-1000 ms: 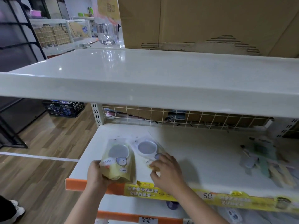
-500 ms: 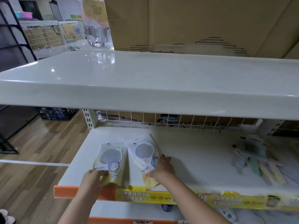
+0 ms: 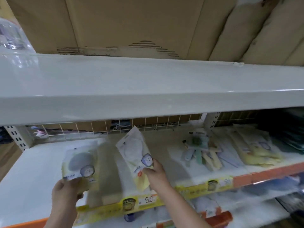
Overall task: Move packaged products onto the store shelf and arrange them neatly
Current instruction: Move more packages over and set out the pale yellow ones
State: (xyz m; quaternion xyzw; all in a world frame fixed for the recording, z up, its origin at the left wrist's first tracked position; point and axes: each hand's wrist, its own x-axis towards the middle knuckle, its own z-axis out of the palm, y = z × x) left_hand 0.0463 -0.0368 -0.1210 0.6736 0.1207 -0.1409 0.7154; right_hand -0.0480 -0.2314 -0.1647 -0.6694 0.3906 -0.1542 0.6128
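Observation:
Two pale yellow-and-white product pouches, each with a round window and a small cartoon sticker, are above the middle shelf (image 3: 37,162). My left hand (image 3: 65,191) grips the lower edge of the left pouch (image 3: 79,163), near the shelf's front left. My right hand (image 3: 154,173) pinches the right pouch (image 3: 134,153) by its lower right side; this pouch is tilted, its top leaning toward the wire back grid. Motion blur softens both pouches.
Farther right on the same shelf lie a heap of pastel stick-shaped items (image 3: 202,153) and several flat yellow packs (image 3: 253,150). A yellow price strip (image 3: 148,199) runs along the shelf's front edge. A deep white upper shelf (image 3: 148,89) overhangs, with cardboard (image 3: 131,25) behind it.
The view has swung right and closer. The right pouch has been lifted and shifted right, opening a gap from the left pouch. My left hand still holds the left pouch.

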